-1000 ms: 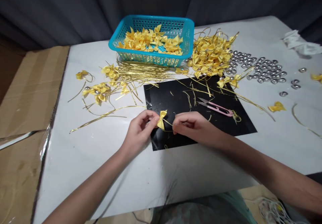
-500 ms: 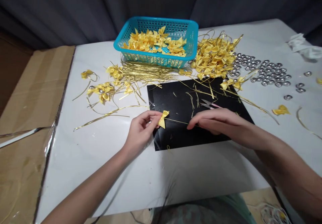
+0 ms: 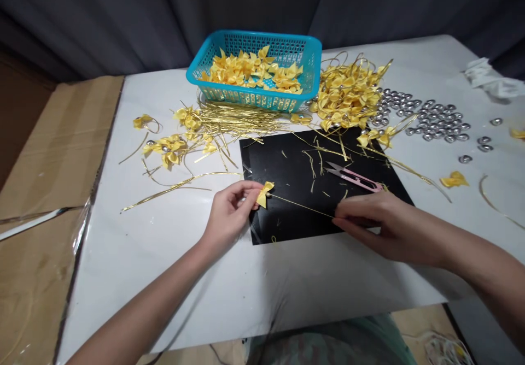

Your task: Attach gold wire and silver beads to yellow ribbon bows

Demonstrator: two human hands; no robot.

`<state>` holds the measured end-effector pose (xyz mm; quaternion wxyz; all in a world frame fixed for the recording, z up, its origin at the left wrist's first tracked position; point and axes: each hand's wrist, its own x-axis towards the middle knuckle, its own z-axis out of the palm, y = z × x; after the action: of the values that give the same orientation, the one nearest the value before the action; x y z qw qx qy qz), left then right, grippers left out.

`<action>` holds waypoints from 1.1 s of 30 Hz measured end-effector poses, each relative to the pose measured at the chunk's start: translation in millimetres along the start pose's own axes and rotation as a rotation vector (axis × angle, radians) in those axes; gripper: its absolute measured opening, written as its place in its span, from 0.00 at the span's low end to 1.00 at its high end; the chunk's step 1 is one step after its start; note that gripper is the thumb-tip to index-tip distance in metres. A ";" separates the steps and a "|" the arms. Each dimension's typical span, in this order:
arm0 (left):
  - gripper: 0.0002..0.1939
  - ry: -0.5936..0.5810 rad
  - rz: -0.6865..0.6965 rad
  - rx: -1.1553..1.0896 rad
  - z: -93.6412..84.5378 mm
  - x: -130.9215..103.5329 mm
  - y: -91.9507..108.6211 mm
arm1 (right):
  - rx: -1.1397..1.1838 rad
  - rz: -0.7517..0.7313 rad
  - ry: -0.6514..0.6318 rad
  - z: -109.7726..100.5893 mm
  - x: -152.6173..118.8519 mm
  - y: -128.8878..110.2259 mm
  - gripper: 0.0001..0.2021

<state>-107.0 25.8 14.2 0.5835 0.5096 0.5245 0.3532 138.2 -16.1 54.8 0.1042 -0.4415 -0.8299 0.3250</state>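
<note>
Head view: the left hand (image 3: pixel 232 209) pinches a yellow bow (image 3: pixel 263 196) between thumb and fingers over the left edge of the black sheet (image 3: pixel 295 225), much as it did a second ago. The right hand (image 3: pixel 379 225) was close to the bow then; now it is well apart from it, over the right part of the sheet's near edge, thumb and fingertips closed on a thin gold cord (image 3: pixel 301 205). A short stretch before, the cord now runs long and straight from bow to right hand above the sheet. Half a second ago the right hand hid most of the scissors (image 3: pixel 353 177); now their blades and pink handles show on the sheet's right part.
</note>
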 end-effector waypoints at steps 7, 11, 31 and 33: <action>0.04 0.017 0.000 0.020 4.0 -1.7 0.4 | 0.130 0.012 -0.108 -7.0 -19.2 -2.3 0.12; 0.04 0.020 -0.012 0.030 4.8 -1.4 0.0 | 0.160 0.043 -0.041 -10.6 -27.2 -2.2 0.14; 0.09 -0.133 -0.011 -0.002 -1.8 -3.3 2.6 | 0.758 0.324 0.192 43.0 61.8 -18.4 0.13; 0.09 -0.142 -0.014 -0.006 -1.7 -3.0 2.8 | 0.821 0.345 0.152 40.7 61.2 -17.8 0.12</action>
<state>-108.9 23.9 17.7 0.6232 0.5279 0.4845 0.3134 71.5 7.5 27.8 0.2756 -0.5180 -0.5367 0.6064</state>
